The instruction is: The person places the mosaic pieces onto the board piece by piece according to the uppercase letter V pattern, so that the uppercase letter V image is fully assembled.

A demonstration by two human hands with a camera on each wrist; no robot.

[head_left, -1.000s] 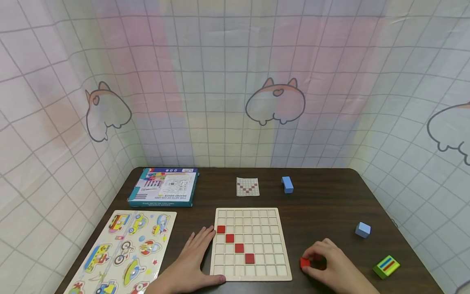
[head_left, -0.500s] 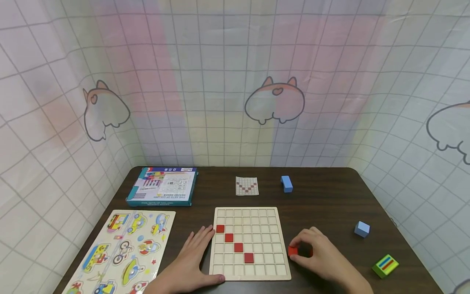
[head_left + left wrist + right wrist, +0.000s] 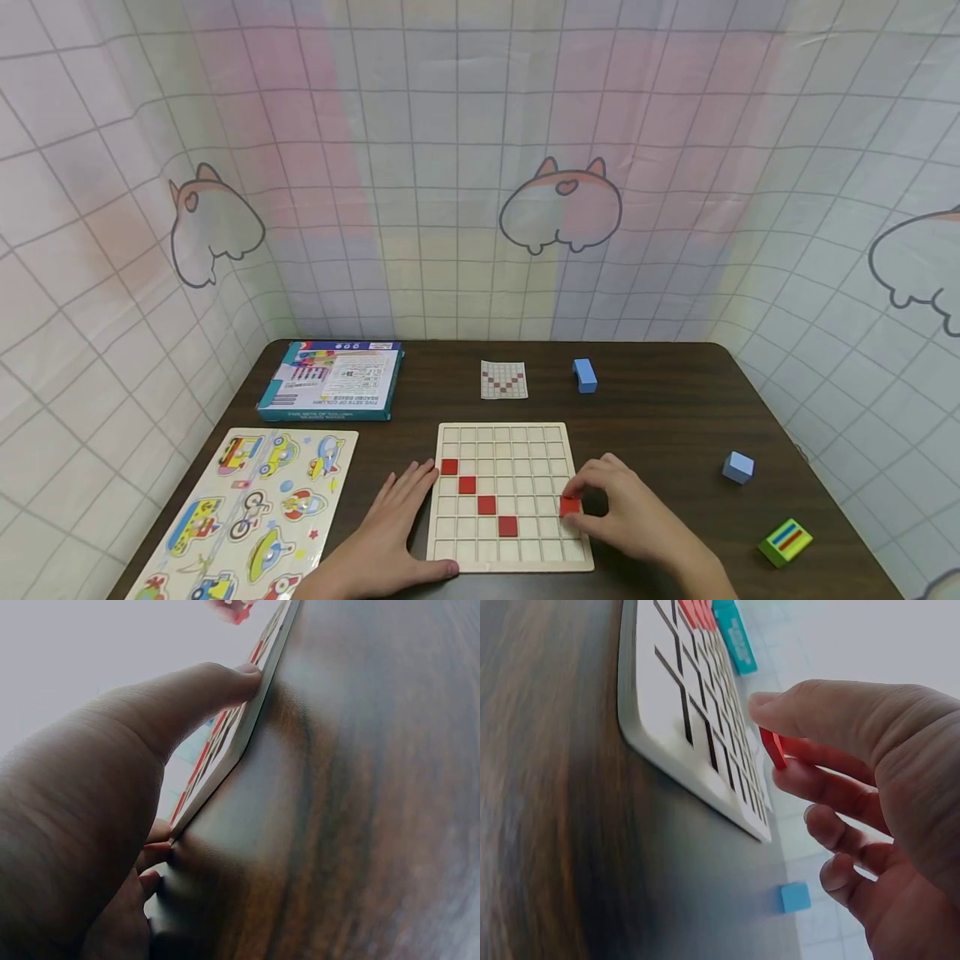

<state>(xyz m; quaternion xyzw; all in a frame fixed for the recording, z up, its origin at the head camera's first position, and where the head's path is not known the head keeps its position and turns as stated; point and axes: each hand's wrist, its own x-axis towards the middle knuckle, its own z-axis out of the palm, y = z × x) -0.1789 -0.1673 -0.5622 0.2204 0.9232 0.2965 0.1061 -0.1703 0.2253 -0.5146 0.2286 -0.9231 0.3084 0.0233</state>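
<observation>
One dark table (image 3: 675,417) fills the lower frame. One vehicle puzzle (image 3: 247,512) lower left, one teal box (image 3: 333,382) above it. One grid board (image 3: 510,496) lower centre, four red squares set diagonally. Left hand (image 3: 390,533) flat, fingers straight, pressing the board's left edge. Right hand (image 3: 626,517) pinches one red block (image 3: 570,505) over the board's right side. Two blue blocks, one pattern card (image 3: 504,379), one striped green block (image 3: 786,542).
</observation>
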